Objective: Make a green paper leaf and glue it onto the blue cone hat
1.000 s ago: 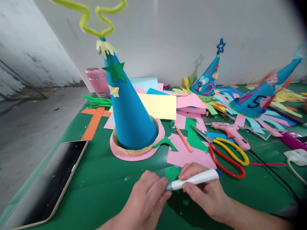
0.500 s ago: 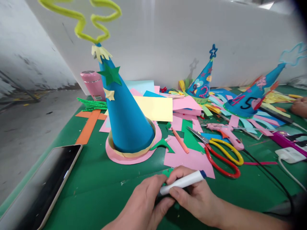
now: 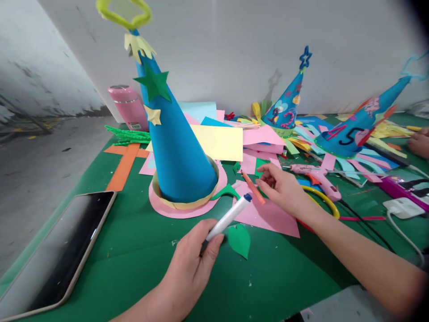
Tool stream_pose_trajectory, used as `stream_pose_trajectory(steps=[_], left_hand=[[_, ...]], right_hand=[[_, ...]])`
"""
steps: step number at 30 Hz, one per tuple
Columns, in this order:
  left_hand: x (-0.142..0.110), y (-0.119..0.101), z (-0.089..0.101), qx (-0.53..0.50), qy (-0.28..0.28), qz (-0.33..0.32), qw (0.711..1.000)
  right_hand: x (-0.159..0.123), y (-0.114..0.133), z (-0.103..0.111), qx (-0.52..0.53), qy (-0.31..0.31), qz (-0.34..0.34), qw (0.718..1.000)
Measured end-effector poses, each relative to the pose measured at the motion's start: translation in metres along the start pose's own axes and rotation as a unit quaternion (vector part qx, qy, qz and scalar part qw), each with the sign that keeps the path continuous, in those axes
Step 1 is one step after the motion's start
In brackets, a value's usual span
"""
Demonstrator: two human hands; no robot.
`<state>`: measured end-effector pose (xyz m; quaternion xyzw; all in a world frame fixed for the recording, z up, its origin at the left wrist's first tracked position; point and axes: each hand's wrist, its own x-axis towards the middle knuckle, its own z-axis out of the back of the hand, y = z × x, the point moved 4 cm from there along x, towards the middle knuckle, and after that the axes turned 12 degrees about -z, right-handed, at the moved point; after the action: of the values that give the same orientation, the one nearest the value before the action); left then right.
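Observation:
My left hand (image 3: pixel 194 264) grips a white marker (image 3: pixel 229 217) by its grey end, its dark blue end pointing up and right. A green paper leaf (image 3: pixel 239 240) lies flat on the table just right of that hand. Over pink paper (image 3: pixel 264 219), my right hand (image 3: pixel 279 188) hovers with thumb and fingers apart and nothing between them. Close to its fingertips lies an orange pencil-like stick (image 3: pixel 254 188). Scissors with yellow and red handles (image 3: pixel 326 202) are partly hidden under my right forearm. A blue cone hat (image 3: pixel 182 161) with stars and a pink brim stands behind my left hand.
At left lies a phone (image 3: pixel 60 250); a pink bottle (image 3: pixel 129 107) stands behind it. Two decorated cone hats (image 3: pixel 286 105) and a pink glue gun (image 3: pixel 318 176) with a cord are at right. Another person's hand (image 3: pixel 418 142) shows at the right edge.
My right hand has let go of the marker and moved up and right to the orange stick. The marker stays in my left hand, tilted more upright. The green leaf is now uncovered.

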<state>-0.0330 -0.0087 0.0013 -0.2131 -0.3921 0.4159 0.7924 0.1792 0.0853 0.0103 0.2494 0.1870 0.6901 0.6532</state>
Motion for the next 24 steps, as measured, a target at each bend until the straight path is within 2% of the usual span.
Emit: stream_pose_trajectory(steps=[4, 8, 10, 13, 16, 18, 21, 24], left_hand=[[0.003, 0.0, 0.001, 0.018, 0.016, 0.005, 1.0], [0.003, 0.003, 0.002, 0.026, 0.015, -0.023, 0.999], [0.0, 0.002, 0.0, 0.039, 0.026, -0.059, 0.997], [-0.005, -0.006, -0.006, 0.076, 0.067, -0.15, 0.983], [-0.012, -0.016, -0.018, 0.105, 0.128, -0.262, 0.951], [-0.018, -0.021, -0.026, 0.137, 0.12, -0.32, 0.93], [-0.025, -0.022, -0.037, 0.191, 0.072, -0.356, 0.912], [-0.029, -0.02, -0.047, 0.201, 0.103, -0.357, 0.907]], right_hand=[[0.006, 0.011, -0.007, -0.074, 0.012, 0.01, 0.997], [0.011, 0.013, -0.01, -0.122, 0.002, 0.014, 0.992], [0.014, 0.011, -0.012, -0.138, -0.001, 0.009, 0.99], [0.016, 0.01, -0.017, -0.168, -0.003, 0.005, 0.986], [0.018, 0.013, -0.022, -0.199, 0.004, 0.008, 0.98], [0.018, 0.017, -0.026, -0.214, 0.008, 0.011, 0.977], [0.017, 0.019, -0.027, -0.221, 0.009, 0.013, 0.975], [0.014, 0.018, -0.022, -0.211, 0.011, 0.024, 0.977]])
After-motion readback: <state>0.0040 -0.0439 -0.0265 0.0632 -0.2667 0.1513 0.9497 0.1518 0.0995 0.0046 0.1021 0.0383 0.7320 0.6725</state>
